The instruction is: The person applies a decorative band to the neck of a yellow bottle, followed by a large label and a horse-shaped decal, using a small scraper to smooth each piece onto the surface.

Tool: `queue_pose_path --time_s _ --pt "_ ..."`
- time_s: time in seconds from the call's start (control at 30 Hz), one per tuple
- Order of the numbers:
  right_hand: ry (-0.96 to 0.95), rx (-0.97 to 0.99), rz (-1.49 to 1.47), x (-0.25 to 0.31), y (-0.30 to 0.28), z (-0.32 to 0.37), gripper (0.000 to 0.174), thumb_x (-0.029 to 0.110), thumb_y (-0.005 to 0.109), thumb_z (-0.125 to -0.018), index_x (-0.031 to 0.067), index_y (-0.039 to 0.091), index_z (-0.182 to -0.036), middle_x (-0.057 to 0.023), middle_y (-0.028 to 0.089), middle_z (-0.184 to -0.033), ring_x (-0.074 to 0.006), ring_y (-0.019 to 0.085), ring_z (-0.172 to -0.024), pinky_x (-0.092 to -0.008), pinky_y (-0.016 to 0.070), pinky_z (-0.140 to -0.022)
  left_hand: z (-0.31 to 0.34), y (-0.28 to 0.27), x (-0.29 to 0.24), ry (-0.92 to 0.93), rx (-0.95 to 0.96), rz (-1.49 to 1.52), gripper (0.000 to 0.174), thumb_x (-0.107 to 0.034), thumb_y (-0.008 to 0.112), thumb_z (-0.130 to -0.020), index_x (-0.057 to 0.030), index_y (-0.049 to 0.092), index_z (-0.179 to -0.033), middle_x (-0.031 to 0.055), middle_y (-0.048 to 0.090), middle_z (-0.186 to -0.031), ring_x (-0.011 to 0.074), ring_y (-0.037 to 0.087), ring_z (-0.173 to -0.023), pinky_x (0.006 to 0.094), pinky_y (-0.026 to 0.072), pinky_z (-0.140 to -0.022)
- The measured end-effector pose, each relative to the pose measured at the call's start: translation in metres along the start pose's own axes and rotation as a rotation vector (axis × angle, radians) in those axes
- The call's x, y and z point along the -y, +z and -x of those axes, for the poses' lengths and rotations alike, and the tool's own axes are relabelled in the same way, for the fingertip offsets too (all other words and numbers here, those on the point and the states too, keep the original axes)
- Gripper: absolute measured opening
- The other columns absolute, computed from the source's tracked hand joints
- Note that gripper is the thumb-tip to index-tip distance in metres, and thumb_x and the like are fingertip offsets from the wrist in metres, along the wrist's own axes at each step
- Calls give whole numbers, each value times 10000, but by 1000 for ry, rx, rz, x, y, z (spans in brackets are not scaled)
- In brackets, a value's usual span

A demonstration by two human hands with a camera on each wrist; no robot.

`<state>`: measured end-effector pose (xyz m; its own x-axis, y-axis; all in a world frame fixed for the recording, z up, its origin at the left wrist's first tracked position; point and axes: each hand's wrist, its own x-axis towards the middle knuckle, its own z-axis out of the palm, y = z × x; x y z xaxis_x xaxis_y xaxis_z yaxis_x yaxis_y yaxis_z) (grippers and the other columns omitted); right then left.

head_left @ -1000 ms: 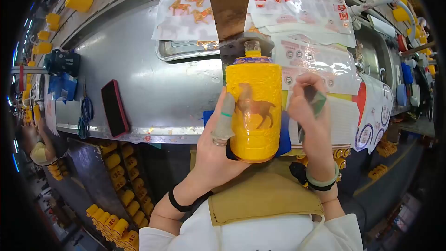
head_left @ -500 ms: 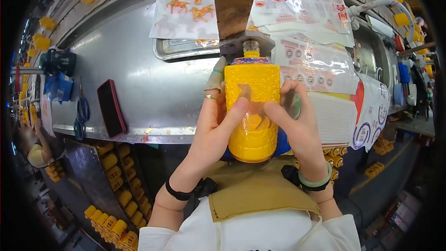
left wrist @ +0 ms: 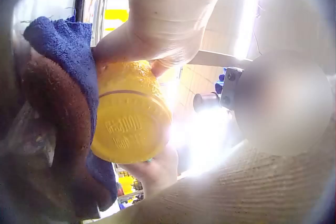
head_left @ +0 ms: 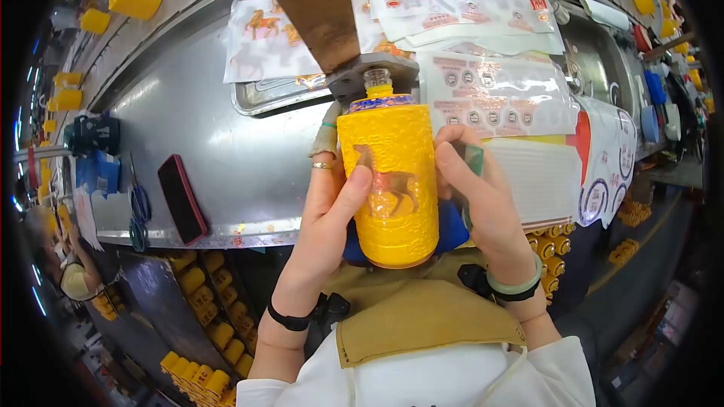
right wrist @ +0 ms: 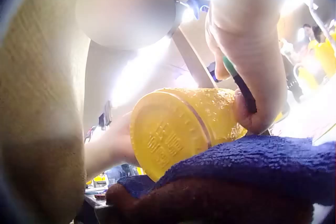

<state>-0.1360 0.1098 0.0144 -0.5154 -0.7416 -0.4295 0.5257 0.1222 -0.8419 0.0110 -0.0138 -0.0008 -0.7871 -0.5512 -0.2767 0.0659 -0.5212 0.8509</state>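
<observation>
A yellow embossed bottle point(head_left: 396, 241) with a clear glass neck lies tilted over a blue towel point(right wrist: 252, 155). On its front is a brown-red horse decal point(head_left: 400, 190). My left hand point(head_left: 324, 215) grips the bottle's left side, thumb pressing at the horse's head and the other fingers partly hidden behind. A grey finger cover point(head_left: 326, 134) sits on one of its fingers. To the right of the bottle, my right hand point(head_left: 486, 207) pinches a flat dark green scraper-like piece point(head_left: 473, 158), its curled fingers close to the bottle's side. The bottle's embossed base point(left wrist: 131, 129) faces the left wrist camera.
A wooden post point(head_left: 313, 7) with a dark metal bracket stands just beyond the bottle neck. Horse decals on a sheet lie over a metal tray point(head_left: 260, 102). Printed sheets point(head_left: 483, 90) cover the right side. A phone point(head_left: 182, 200) and scissors point(head_left: 139, 215) lie left.
My right hand first held the green piece apart from the bottle, then both thumbs pressed the decal. Now the right thumb is off it and lies against the green piece. The head view has shifted.
</observation>
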Motion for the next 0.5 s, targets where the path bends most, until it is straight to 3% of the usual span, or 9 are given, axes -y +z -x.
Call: queue_pose_path --time_s 0.07,0.13,0.27,0.37,0.43,0.47,0.5 --pt "7 -18 2 0 2 -1 121 160 650 -1013 78 577 -1062 37 498 -916 -41 460 -868 -218 401 -755 2 -2 0 -49 -4 48 625 -153 493 -1080 -23 186 -1609 125 360 -1576 216 383 -1444 382 320 -1189" --pt "-151 2 216 -7 1 -3 163 165 683 -991 74 571 -1068 38 504 -935 -46 458 -877 -218 399 -761 2 0 -2 -56 -5 54 621 -151 492 -1080 -20 190 -1607 126 369 -1569 218 390 -1439 385 325 -1186" --pt "-114 8 208 -6 -1 -2 220 162 707 -968 63 575 -1113 33 527 -971 -51 470 -889 -212 405 -777 2 1 -2 -46 -16 65 619 -148 495 -1078 -27 197 -1607 131 387 -1557 221 398 -1433 391 341 -1177" --pt "-86 68 6 4 -14 -6 251 114 655 -987 43 579 -1216 23 546 -1005 -53 494 -912 -215 417 -797 0 6 -2 -11 -55 51 627 -153 503 -1077 -34 197 -1611 134 397 -1550 220 422 -1417 391 353 -1170" --pt "-217 39 306 21 -18 -5 395 137 503 -1034 3 524 -1405 -8 552 -1111 -79 508 -1023 -252 420 -910 0 7 -3 -6 -50 44 644 -157 515 -1074 -37 189 -1616 136 405 -1548 219 431 -1414 393 355 -1170" --pt "-354 28 380 27 -18 -4 432 43 527 -995 -9 542 -1424 -37 596 -1162 -106 551 -1069 -268 435 -948 1 8 -4 -2 -44 37 660 -161 527 -1071 -39 182 -1620 138 412 -1546 218 440 -1410 395 357 -1170" --pt "-353 33 382 32 -19 -3 432 43 527 -995 -9 542 -1424 -37 596 -1162 -106 551 -1069 -268 435 -948 2 11 -6 0 -48 40 660 -161 527 -1071 -39 182 -1620 138 412 -1546 218 440 -1410 395 357 -1170"
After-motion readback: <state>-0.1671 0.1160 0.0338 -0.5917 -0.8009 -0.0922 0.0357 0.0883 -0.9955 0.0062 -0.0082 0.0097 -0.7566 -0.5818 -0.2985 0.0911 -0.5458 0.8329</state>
